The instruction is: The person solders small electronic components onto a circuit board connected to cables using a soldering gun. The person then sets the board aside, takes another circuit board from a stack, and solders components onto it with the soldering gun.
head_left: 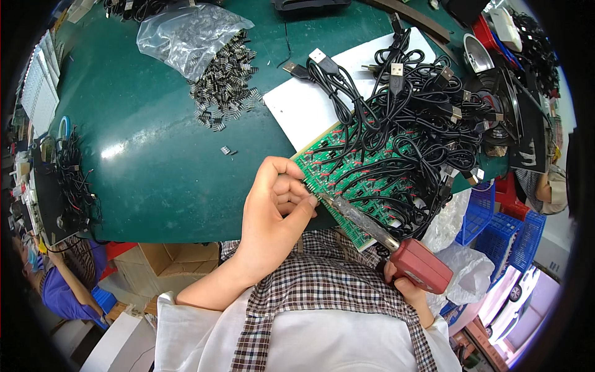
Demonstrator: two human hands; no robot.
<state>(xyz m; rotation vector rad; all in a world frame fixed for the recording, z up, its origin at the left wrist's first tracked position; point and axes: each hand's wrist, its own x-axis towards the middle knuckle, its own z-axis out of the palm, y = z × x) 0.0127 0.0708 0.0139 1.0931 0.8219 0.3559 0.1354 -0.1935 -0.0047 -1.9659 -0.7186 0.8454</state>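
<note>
Under a tangle of black USB cables [396, 118] lies a panel of green circuit boards [347, 164]. My left hand [273, 211] is closed in a pinch at the panel's left edge. Whatever sits between its fingertips is too small and covered to make out. My right hand [406, 288] is wrapped around the red handle of a soldering gun [421, 266]. The gun's tip reaches the board edge beside my left thumb. Black cable runs across the boards, and red wire ends show among their parts.
A heap of small pin connectors [226, 80] spills from a clear plastic bag [192, 37] on the green table [155, 180]. A white sheet [285, 108] lies beneath the cables. Blue crates [496, 235] stand at right. A co-worker's arm [77, 285] shows at far left.
</note>
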